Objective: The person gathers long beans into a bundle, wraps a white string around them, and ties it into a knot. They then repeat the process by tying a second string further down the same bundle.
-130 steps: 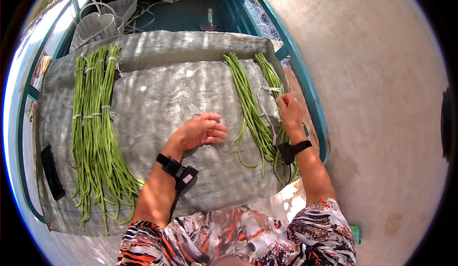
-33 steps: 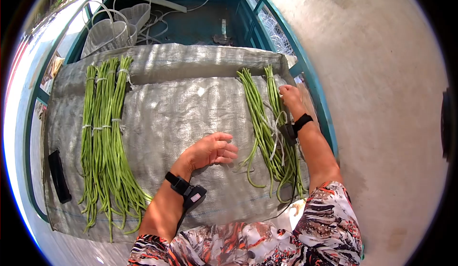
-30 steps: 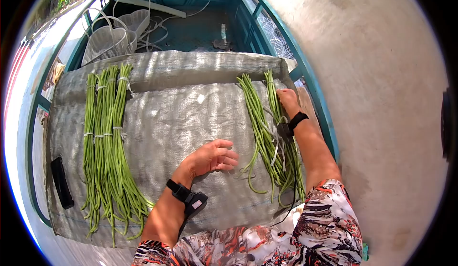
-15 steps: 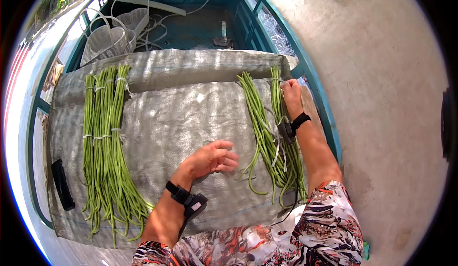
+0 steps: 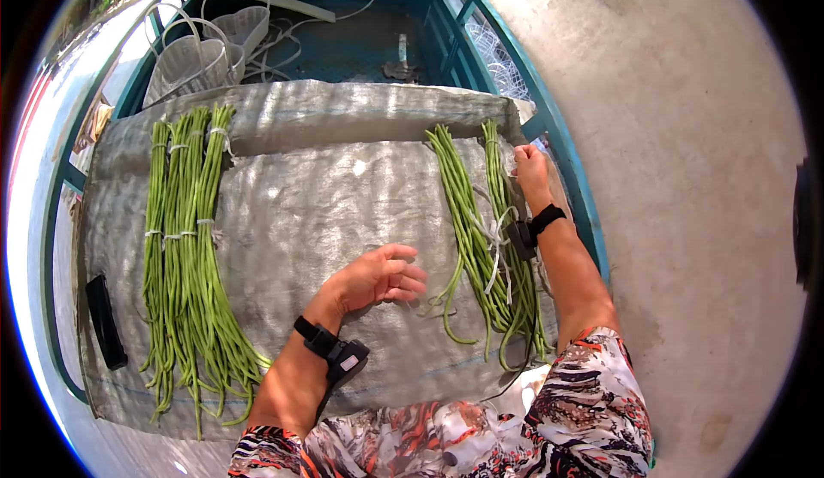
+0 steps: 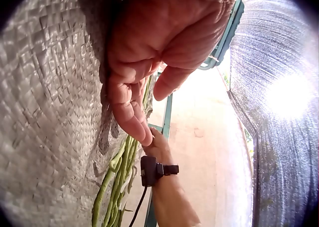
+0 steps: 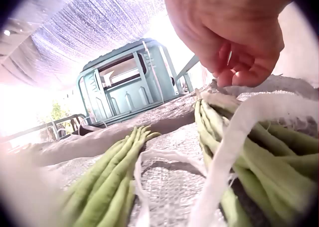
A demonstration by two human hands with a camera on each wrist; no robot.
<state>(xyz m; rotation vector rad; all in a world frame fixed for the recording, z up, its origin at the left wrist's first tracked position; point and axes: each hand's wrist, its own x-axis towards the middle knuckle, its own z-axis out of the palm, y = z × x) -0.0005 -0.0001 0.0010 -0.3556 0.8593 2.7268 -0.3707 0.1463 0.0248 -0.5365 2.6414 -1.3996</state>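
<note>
Long green beans lie in bundles on a grey woven sack [image 5: 300,195]. At the right, a slim bean bundle [image 5: 493,156] has a white tie [image 5: 492,142] round its upper end. Beside that end, my right hand [image 5: 534,173] pinches at the tie with curled fingers; the strip between the fingertips is mostly hidden. Another white strip [image 7: 234,137] loops loosely over this bundle lower down. A neighbouring loose bunch [image 5: 455,182] lies just left of it. My left hand [image 5: 378,277] hovers over the middle of the sack, fingers loosely bent, holding nothing.
Several tied bean bundles [image 5: 176,246] lie at the left, near a black oblong object [image 5: 105,322]. The sack covers part of a teal cart bed; its side rail [image 5: 562,165] runs close to the right hand. White baskets [image 5: 193,64] and loose strapping stand behind.
Over the last seconds the right hand has moved from the bundle's middle strip to its upper end. Since half a second ago it has shifted slightly right. The left hand stays nearly still.
</note>
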